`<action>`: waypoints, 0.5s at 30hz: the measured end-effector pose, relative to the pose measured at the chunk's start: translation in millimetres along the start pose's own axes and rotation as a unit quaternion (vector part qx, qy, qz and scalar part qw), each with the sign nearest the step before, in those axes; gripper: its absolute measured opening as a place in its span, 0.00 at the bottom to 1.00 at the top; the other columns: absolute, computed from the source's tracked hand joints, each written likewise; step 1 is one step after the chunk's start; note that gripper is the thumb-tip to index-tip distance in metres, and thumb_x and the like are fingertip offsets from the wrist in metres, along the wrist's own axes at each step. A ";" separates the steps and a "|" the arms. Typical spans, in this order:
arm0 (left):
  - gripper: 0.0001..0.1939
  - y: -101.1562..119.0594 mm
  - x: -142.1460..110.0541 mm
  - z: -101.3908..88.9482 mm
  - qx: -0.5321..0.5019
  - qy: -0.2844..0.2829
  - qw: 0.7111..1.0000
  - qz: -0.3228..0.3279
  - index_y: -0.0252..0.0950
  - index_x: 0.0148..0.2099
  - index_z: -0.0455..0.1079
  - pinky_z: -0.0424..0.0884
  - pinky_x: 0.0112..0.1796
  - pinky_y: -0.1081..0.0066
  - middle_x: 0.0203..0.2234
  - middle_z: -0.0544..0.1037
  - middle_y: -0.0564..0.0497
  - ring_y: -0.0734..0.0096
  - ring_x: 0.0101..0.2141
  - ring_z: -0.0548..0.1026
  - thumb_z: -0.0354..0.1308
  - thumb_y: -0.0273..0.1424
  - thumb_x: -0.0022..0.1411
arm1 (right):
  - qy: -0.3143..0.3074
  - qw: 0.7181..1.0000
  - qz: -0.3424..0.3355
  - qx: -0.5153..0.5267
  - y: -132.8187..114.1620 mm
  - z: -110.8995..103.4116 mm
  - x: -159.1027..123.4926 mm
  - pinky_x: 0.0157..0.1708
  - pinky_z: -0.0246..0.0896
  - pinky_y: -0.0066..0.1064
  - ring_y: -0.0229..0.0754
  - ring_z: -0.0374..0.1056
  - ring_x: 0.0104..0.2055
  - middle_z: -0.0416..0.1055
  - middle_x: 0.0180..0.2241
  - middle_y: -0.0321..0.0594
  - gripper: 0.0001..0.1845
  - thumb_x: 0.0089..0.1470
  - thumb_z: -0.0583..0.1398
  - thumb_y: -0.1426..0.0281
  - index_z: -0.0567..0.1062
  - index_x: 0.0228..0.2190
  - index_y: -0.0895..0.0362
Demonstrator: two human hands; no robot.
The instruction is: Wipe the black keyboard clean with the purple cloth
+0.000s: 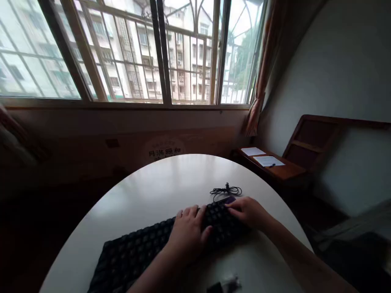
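A black keyboard [137,248] lies at a slant across the white round table [146,191]. My left hand [188,232] rests flat over its middle, fingers spread towards the far edge and thumb apart. At the keyboard's right end is my right hand [249,211], with thumb and index finger drawn together at the upper right corner. Whatever may be between those fingertips is too small to make out. Just beyond them shows a dark purplish patch [230,200] at the corner. Behind the keyboard sits its bundled black cable [226,190].
Close to me on the table is a small black and clear object [224,285], blurred. To the right, a low wooden surface [293,170] bears papers [269,161] and a pen [272,165]. A barred window [189,61] and a curtain [258,106] are beyond the table.
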State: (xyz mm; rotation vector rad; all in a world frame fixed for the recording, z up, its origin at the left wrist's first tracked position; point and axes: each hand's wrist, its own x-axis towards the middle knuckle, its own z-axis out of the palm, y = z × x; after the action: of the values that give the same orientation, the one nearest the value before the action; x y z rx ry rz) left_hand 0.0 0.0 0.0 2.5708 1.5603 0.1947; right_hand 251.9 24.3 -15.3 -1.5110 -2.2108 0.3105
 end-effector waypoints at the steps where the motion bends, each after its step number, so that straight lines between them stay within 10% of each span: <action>1: 0.33 -0.2 -1.1 -0.2 0.001 0.000 1.000 0.001 0.39 0.69 0.55 0.55 0.60 0.49 0.62 0.65 0.43 0.49 0.59 0.63 0.47 0.45 0.65 | 0.000 1.000 -0.002 -0.001 1.0 -0.1 -2.0 0.42 0.65 0.34 0.45 0.75 0.40 0.81 0.39 0.33 0.13 0.56 0.58 0.61 0.83 0.38 0.44; 15: 0.33 -1.6 -2.4 0.5 -0.009 0.014 1.000 0.002 0.40 0.68 0.57 0.54 0.60 0.51 0.61 0.65 0.43 0.51 0.59 0.63 0.47 0.47 0.65 | -0.021 0.999 0.019 0.040 -0.6 -3.7 -4.0 0.41 0.66 0.35 0.47 0.75 0.40 0.81 0.40 0.38 0.16 0.57 0.58 0.59 0.81 0.44 0.46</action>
State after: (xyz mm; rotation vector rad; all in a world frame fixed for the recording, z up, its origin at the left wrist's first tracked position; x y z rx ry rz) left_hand -2.4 -1.4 -0.9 2.5682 1.5558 0.2448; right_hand 254.4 20.2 -12.7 -1.5195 -2.1768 0.4413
